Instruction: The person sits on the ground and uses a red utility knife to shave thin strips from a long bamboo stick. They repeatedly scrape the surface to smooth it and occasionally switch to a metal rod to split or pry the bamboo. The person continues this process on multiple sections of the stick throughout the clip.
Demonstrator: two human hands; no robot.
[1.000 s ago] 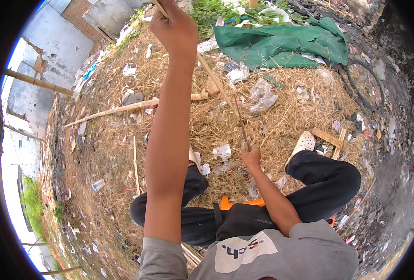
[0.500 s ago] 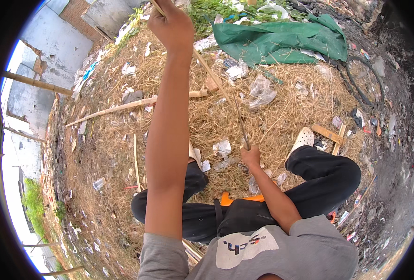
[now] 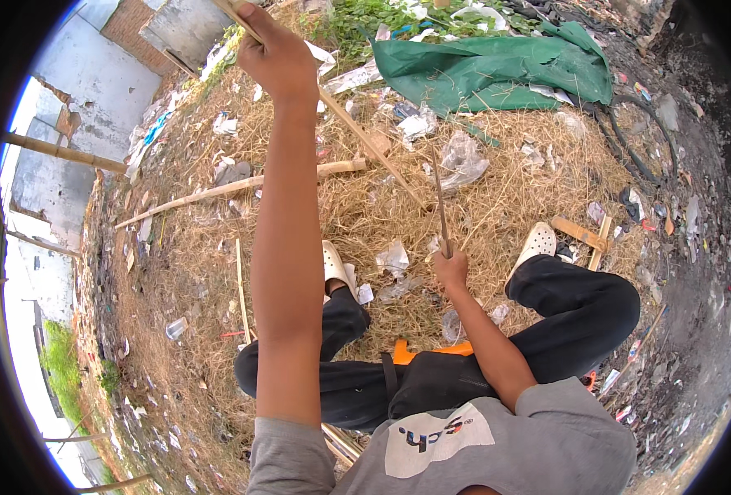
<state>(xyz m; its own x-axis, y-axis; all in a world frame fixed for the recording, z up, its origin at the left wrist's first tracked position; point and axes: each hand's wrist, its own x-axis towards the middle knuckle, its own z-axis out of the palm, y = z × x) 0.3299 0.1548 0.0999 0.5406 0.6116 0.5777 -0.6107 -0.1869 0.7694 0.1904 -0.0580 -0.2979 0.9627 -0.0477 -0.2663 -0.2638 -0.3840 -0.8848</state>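
Note:
My left hand [image 3: 281,64] is raised at the upper left, its fingers closed round a long, pale bamboo strip [image 3: 367,142]. The strip slants down to the right, and its lower end comes close to a knife blade; I cannot tell if they touch. My right hand [image 3: 451,269] is closed on the handle end of the knife [image 3: 441,202], a long, narrow, dark blade pointing up and away from me. The handle itself is mostly hidden in my fingers. Both hands are above the straw-covered ground [image 3: 357,210], between and beyond my bent legs.
A curved bamboo pole [image 3: 233,188] lies on the straw at left, a thin stick [image 3: 242,289] nearer. Beyond is a crumpled green tarp [image 3: 497,73]. Short wood pieces [image 3: 580,234] lie by my right shoe [image 3: 537,246]. Something orange [image 3: 431,351] sits between my legs. Litter is scattered around.
My left hand has moved left and slightly down with the bamboo strip, drawing its lower end up-left. The knife in my right hand has turned more upright and moved slightly right and up.

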